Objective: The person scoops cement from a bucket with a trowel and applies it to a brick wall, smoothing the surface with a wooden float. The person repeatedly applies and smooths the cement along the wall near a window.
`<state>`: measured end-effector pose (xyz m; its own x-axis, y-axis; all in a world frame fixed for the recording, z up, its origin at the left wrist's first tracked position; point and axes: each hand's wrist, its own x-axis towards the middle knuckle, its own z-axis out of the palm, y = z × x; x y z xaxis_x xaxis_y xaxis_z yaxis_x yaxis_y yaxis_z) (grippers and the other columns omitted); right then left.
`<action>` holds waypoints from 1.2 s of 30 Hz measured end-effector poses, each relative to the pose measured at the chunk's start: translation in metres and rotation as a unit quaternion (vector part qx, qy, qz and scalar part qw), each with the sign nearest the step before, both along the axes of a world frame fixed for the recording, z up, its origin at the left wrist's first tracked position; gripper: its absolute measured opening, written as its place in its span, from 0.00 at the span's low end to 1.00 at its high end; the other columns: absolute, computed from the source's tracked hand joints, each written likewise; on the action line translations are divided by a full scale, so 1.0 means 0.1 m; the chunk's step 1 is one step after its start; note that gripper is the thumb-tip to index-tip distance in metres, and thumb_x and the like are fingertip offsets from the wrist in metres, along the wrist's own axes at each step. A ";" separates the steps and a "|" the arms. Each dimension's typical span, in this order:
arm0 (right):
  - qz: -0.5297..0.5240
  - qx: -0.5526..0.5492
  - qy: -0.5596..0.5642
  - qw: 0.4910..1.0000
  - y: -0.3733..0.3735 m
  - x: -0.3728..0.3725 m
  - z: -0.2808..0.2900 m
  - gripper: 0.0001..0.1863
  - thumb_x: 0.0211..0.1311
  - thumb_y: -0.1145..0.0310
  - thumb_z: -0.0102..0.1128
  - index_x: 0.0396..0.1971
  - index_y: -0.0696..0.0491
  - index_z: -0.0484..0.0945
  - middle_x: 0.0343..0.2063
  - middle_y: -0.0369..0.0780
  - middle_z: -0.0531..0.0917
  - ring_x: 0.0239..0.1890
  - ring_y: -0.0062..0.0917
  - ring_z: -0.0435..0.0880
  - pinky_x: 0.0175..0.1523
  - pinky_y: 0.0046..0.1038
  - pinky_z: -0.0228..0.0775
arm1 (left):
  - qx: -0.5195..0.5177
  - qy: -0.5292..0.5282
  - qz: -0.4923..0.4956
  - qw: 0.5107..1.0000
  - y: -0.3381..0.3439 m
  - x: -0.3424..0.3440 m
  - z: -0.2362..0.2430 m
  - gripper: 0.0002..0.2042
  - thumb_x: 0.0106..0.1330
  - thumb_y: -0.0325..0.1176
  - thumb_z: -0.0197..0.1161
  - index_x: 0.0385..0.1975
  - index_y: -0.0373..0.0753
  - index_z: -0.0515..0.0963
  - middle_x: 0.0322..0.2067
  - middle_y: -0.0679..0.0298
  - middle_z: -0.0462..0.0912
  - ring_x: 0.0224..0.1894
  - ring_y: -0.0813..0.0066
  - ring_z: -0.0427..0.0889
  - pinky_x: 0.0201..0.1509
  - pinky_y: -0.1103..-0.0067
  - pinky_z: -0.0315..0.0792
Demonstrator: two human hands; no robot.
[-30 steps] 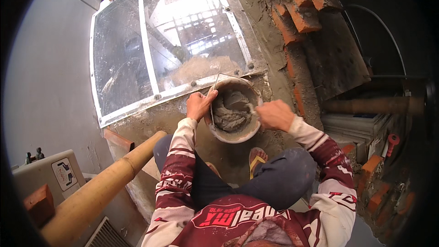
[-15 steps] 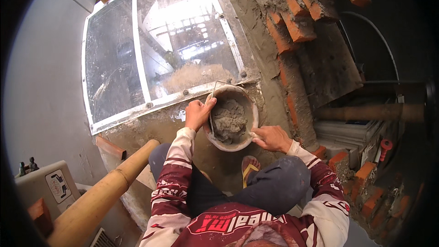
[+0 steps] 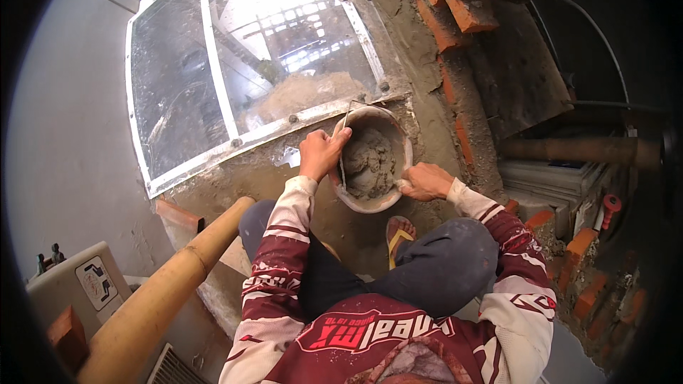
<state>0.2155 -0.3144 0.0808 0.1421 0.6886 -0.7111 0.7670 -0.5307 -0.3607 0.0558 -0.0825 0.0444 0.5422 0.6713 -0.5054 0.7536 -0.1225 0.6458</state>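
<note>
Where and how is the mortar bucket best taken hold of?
Probably by the left side of the bucket rim, coming from the left, thumb over the edge and fingers outside. Its round mouth faces up, leaving an edge to pinch, with mortar lying inside. The left hand is at that side; the right hand is at the right.

The underside of the right hand (image 3: 427, 182) is hidden, and what, if anything, is gripped at the bucket (image 3: 368, 206) cannot be told; the bucket's floor is covered by mortar (image 3: 370, 163); a bamboo pole (image 3: 167, 286) and the maroon shirt (image 3: 327, 361) are cut off by the lower edge
</note>
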 end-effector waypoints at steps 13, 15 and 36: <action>0.129 0.258 -0.274 0.917 -0.27 0.11 0.44 0.10 0.54 0.67 0.60 0.37 0.51 0.79 0.28 0.37 0.79 0.34 0.33 0.83 0.36 0.37 0.73 | -0.001 0.008 -0.006 1.000 0.04 -0.04 0.01 0.31 0.55 0.63 0.67 0.17 0.35 0.75 0.22 0.52 0.82 0.28 0.65 0.83 0.37 0.69 0.75; 0.098 0.152 -0.297 0.937 -0.25 0.24 0.66 0.15 0.51 0.62 0.65 0.38 0.54 0.80 0.29 0.43 0.82 0.33 0.36 0.84 0.36 0.36 0.75 | -0.003 0.005 -0.009 1.000 0.02 -0.03 0.04 0.31 0.55 0.64 0.67 0.17 0.35 0.75 0.22 0.52 0.83 0.28 0.65 0.83 0.36 0.69 0.75; 0.135 0.363 -0.266 0.883 -0.50 0.02 -0.07 0.09 0.54 0.63 0.62 0.32 0.50 0.77 0.22 0.36 0.76 0.26 0.33 0.81 0.33 0.40 0.72 | 0.007 0.004 -0.005 1.000 0.02 -0.02 0.04 0.32 0.55 0.64 0.67 0.17 0.35 0.74 0.21 0.53 0.82 0.27 0.66 0.83 0.35 0.70 0.75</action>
